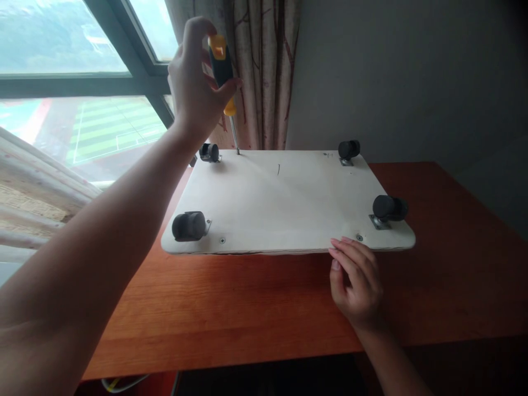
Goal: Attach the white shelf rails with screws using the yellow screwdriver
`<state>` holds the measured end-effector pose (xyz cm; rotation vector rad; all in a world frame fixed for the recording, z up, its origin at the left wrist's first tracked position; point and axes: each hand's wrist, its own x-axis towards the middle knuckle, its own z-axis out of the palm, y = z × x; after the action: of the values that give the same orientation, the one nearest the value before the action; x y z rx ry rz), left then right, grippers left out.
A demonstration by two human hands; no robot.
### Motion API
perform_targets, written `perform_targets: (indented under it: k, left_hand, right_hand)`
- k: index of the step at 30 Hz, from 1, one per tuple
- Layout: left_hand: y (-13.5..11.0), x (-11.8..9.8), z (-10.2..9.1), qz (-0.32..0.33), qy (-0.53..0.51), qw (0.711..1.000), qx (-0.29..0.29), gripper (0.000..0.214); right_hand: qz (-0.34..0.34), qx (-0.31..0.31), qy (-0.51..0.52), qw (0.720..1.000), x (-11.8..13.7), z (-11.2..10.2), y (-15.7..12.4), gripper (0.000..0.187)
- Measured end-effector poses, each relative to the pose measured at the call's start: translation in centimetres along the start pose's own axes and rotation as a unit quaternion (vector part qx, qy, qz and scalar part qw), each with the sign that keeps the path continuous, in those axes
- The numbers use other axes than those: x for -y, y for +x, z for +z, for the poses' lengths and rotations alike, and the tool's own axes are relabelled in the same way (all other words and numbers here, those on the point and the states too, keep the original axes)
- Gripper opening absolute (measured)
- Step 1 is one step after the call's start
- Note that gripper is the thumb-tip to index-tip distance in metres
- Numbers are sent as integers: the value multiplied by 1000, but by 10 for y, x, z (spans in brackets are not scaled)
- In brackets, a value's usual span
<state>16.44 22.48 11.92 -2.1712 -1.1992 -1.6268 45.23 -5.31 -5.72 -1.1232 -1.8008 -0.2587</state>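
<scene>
My left hand (193, 82) is closed around the yellow-and-black handle of a screwdriver (221, 63). The screwdriver stands nearly upright, slightly tilted, its tip down at a screw (238, 152) by the far left edge of a white board (272, 201). Four black casters point up from the board's corners, among them the far left caster (209, 152) beside the screwdriver tip. My right hand (358, 278) has its fingers stretched out, with the fingertips against the board's front edge. Close to those fingers is a screw (359, 237); another screw (223, 240) sits at the front left.
The board lies raised above a reddish-brown wooden table (247, 308). A patterned curtain (264, 71) hangs behind it, next to a window (103, 121) on the left. A grey wall (396, 77) stands at the back right. Cables (124, 385) show below the table's front edge.
</scene>
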Motion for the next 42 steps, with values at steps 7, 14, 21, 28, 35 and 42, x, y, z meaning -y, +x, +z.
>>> perform_targets:
  k: [7,14,21,28,35,42]
  left_hand:
    - [0,2,-1,22,16,999,-25,54]
    - [0,5,5,32,33,998,-32,61]
    - [0,5,5,15,25,1000,-11,59]
    - [3,16,1,25,-10,999,25,56]
    - [12,21,-3,-31,37,997,57,66]
    - [25,32,-3,-36,111,992,45,49]
  right_hand:
    - [-6,-2,4,1000,1,0,3,47]
    - [-2,-5,0,1000,0,0,2,45]
    - [-1,-6,7,1000,0,0,1,48]
    - [1,-7,4,1000,0,0,1,49]
    - [0,-5,5,1000,-2,1,-1,50]
    - [0,-10,3,1000,-1,1,1,49]
